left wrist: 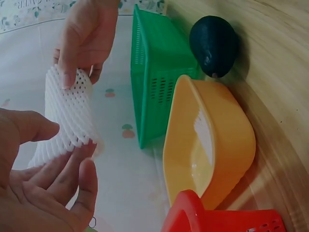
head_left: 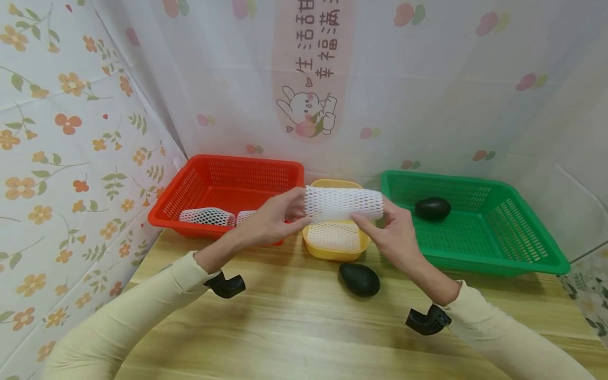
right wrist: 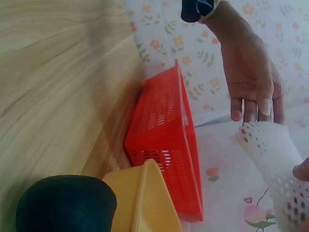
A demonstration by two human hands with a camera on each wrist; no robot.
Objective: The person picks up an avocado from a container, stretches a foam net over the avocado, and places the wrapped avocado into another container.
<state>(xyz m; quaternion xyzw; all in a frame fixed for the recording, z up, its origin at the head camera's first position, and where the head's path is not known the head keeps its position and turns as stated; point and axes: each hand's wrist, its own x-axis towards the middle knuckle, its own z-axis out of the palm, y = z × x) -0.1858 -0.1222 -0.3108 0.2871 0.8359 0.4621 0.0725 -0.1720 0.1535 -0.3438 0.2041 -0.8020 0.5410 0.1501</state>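
Note:
A white foam net sleeve (head_left: 343, 203) is held up level over the yellow basket (head_left: 336, 253). My right hand (head_left: 398, 232) grips its right end, thumb on the near side and fingers behind. At the other end, the fingers of my left hand (head_left: 275, 216) are straight and their tips meet the sleeve's edge, also seen in the right wrist view on the left hand (right wrist: 253, 77). The left thumb lies close at the near edge. Below the sleeve, a dark avocado (head_left: 359, 279) lies on the table in front of the yellow basket.
More white foam net (head_left: 333, 236) lies in the yellow basket. On the left, a red basket (head_left: 256, 164) holds two net sleeves, the nearer-left sleeve (head_left: 207, 216) dark through its mesh. A green basket (head_left: 475, 240) on the right holds another avocado (head_left: 432, 208). Patterned cloth hangs behind.

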